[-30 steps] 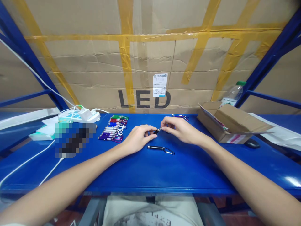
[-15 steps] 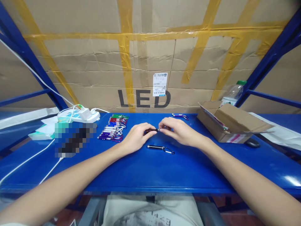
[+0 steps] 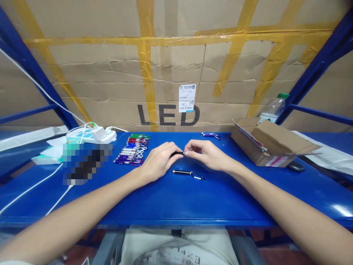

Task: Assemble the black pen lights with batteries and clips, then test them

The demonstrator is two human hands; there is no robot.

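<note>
My left hand (image 3: 158, 160) and my right hand (image 3: 205, 154) meet over the middle of the blue table (image 3: 176, 198). Between their fingertips they pinch a small black keychain flashlight (image 3: 178, 153), held level just above the tabletop. A second black keychain flashlight (image 3: 188, 173) with a clip lies flat on the table just in front of my hands. To the left of my left hand, several coloured keychain flashlights (image 3: 134, 149) lie in a neat row.
An open cardboard box (image 3: 271, 145) sits at the right, with a plastic bottle (image 3: 271, 109) behind it and a dark mouse (image 3: 295, 166) beside it. A white power strip (image 3: 92, 135) with cables lies at the back left. A purple flashlight (image 3: 211, 135) lies near the cardboard wall.
My hands have drawn a little closer together, and the black flashlight between them has turned from tilted to level. Nothing else on the table has moved.
</note>
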